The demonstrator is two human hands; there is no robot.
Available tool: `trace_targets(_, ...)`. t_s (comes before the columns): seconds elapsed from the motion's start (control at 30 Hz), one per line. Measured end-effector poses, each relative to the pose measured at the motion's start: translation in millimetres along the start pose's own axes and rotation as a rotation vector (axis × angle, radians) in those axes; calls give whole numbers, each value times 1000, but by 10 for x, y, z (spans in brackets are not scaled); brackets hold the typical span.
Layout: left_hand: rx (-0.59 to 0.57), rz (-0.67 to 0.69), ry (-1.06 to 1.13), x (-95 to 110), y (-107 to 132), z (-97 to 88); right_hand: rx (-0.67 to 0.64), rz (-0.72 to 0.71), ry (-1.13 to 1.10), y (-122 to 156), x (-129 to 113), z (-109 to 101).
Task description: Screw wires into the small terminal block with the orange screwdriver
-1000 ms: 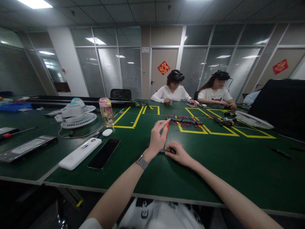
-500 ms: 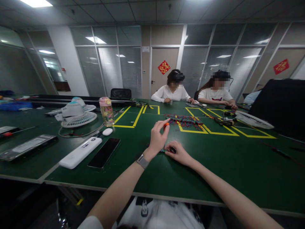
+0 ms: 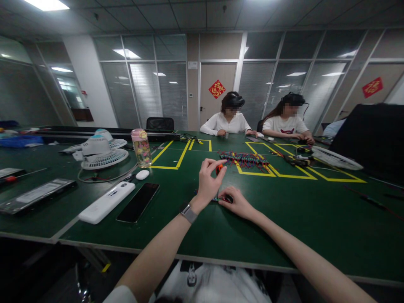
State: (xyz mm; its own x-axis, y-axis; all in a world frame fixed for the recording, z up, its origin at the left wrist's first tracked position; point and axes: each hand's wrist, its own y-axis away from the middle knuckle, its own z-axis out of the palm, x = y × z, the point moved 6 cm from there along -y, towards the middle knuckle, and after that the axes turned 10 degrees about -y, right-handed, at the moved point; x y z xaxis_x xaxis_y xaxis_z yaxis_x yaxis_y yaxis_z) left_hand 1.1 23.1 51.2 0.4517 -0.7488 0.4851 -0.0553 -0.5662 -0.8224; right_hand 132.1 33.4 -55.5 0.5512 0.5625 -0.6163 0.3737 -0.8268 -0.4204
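My left hand (image 3: 208, 181), with a watch on its wrist, is raised over the table and closed around the orange-and-black handle of a screwdriver (image 3: 219, 168). The screwdriver stands upright, its thin shaft running down to a small green circuit board (image 3: 215, 199). Whether the tip sits in a screw is too small to tell. The fingers of my right hand (image 3: 237, 205) pinch the board's right end against the table, beside a black part. My left wrist and palm partly hide the board's left side.
Beyond my hands lies a row of circuit boards with red and blue wires (image 3: 244, 159). To the left are a phone (image 3: 138, 203), a white device (image 3: 107, 203), a bottle (image 3: 142, 148) and fans (image 3: 104, 153). Two people sit across the table (image 3: 284, 227).
The fingers and thumb of my left hand have shifted slightly around the screwdriver handle. My right hand and the board stay in place.
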Motion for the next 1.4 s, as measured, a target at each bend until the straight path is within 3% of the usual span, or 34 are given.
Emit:
trace_targets(0.2,-67,22,86,9,-2,36,5,11,-6,4,20,8)
trace_targets(0.4,-6,-13,-14,-2,-8,6,-5,19,-8,3,-7,-1)
trace_targets(0.57,-59,23,79,17,-12,40,0,18,-9,3,-16,-8)
trace_targets(0.77,-10,4,-13,6,-3,8,10,24,-7,8,-21,-11)
trace_targets(0.93,-74,30,89,36,-8,34,17,20,-7,9,-1,-8)
trace_targets(1.17,-30,6,4,28,-13,11,14,12,-20,8,21,-7)
trace_targets(1.4,-65,23,88,1,-7,67,15,10,-22,3,30,-4)
